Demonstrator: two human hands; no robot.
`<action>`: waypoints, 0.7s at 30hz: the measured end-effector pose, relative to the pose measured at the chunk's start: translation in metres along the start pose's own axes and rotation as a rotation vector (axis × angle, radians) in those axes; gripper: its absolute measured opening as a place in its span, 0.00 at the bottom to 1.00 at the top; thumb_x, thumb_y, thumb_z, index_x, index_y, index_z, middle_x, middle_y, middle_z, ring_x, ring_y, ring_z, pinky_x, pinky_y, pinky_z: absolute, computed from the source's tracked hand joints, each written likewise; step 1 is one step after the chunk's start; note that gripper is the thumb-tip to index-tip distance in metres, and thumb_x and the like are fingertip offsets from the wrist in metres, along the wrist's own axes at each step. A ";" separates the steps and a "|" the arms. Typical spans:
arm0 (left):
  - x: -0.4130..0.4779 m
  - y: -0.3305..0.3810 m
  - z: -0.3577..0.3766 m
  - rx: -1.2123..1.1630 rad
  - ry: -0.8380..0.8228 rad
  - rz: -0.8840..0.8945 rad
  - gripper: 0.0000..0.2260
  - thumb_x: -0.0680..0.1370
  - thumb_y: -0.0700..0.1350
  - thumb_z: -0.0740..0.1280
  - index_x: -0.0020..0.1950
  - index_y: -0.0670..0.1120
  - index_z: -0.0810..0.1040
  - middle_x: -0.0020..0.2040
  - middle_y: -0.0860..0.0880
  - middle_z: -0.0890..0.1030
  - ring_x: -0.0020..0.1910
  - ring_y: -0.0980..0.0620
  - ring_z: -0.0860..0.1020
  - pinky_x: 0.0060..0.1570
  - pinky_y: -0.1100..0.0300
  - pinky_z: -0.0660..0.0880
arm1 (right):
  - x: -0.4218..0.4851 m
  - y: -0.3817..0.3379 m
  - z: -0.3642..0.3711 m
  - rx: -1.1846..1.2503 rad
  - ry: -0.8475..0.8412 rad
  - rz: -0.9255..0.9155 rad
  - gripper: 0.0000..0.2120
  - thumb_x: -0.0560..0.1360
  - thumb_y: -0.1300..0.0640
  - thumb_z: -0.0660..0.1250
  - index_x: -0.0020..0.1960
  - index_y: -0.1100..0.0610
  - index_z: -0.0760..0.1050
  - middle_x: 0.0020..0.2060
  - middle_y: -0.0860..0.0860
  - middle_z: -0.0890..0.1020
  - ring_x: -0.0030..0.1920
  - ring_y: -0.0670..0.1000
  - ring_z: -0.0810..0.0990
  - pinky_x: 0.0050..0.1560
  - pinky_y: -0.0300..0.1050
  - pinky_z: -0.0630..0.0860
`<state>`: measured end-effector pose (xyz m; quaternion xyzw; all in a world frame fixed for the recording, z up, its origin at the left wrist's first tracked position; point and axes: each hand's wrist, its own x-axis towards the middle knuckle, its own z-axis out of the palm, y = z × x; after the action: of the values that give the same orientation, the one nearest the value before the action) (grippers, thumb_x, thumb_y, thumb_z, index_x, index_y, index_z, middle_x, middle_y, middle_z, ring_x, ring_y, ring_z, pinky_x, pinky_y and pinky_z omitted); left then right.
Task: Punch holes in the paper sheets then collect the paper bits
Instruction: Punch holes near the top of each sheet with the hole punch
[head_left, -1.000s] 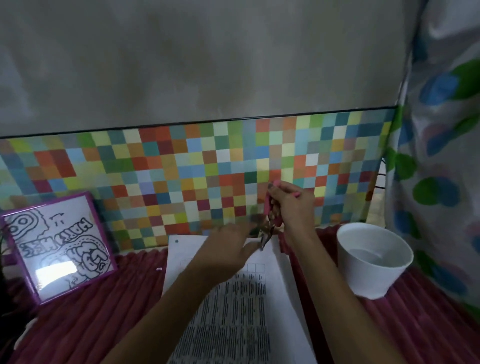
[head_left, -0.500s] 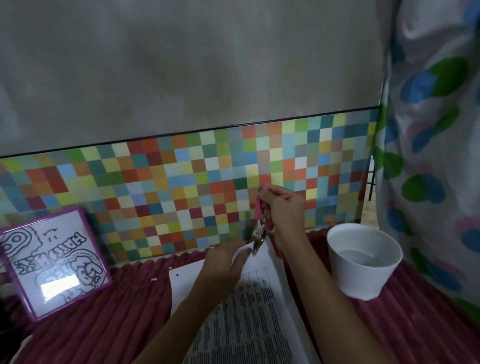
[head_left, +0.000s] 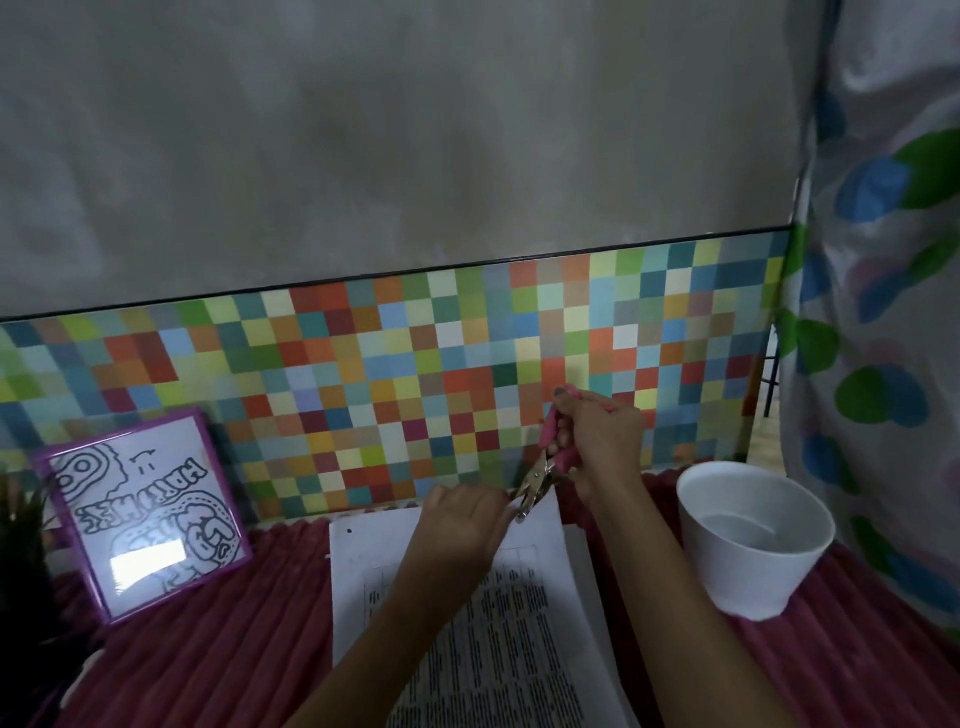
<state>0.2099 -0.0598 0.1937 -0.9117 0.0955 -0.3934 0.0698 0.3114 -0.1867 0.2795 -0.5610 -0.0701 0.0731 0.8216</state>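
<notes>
- Grey wall up top, chequered panel across mid-frame, ribbed red cloth over the lower part.
- Lying on that cloth at lower centre: printed paper sheets, top edge raised near the frame's centre.
- Curled tight round the pink handles of the hole punch: right hand, just right of centre, metal head down at the sheets' top edge. Cannot tell whether squeezed fully home.
- Just left of the punch head: left hand, fingers bent onto the raised edge, seemingly pinching it.
- Risk of a nipped fingertip, with those fingers so close to the head on the squeeze.
- Risk of a torn margin or a crooked hole if biting too near the edge, or catching only part of the stack.
- Risk of bits vanishing among the cloth's ribs, with the white cup standing at right, apart from the punch, not beneath it.
</notes>
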 end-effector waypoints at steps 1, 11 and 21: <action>-0.002 0.001 -0.001 -0.017 -0.002 0.018 0.12 0.72 0.40 0.73 0.52 0.45 0.74 0.40 0.47 0.82 0.39 0.49 0.80 0.39 0.54 0.77 | 0.000 -0.001 -0.002 0.020 -0.020 0.038 0.05 0.75 0.64 0.67 0.43 0.66 0.79 0.23 0.56 0.74 0.18 0.49 0.69 0.18 0.38 0.67; -0.003 0.003 -0.006 -0.081 -0.027 0.015 0.16 0.67 0.39 0.78 0.48 0.45 0.74 0.37 0.48 0.82 0.37 0.51 0.81 0.37 0.56 0.79 | -0.006 0.008 0.011 0.069 -0.050 0.019 0.04 0.74 0.61 0.69 0.49 0.56 0.80 0.39 0.55 0.84 0.28 0.48 0.79 0.25 0.36 0.75; -0.004 0.007 -0.006 -0.108 -0.052 -0.151 0.05 0.75 0.43 0.69 0.49 0.45 0.76 0.40 0.48 0.82 0.40 0.51 0.81 0.45 0.55 0.78 | -0.008 0.002 0.009 0.088 -0.115 0.025 0.08 0.71 0.59 0.72 0.50 0.58 0.82 0.35 0.53 0.83 0.25 0.46 0.76 0.27 0.39 0.74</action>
<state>0.2022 -0.0657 0.1933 -0.9286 0.0458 -0.3681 -0.0068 0.3018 -0.1795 0.2807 -0.5201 -0.1066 0.1185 0.8391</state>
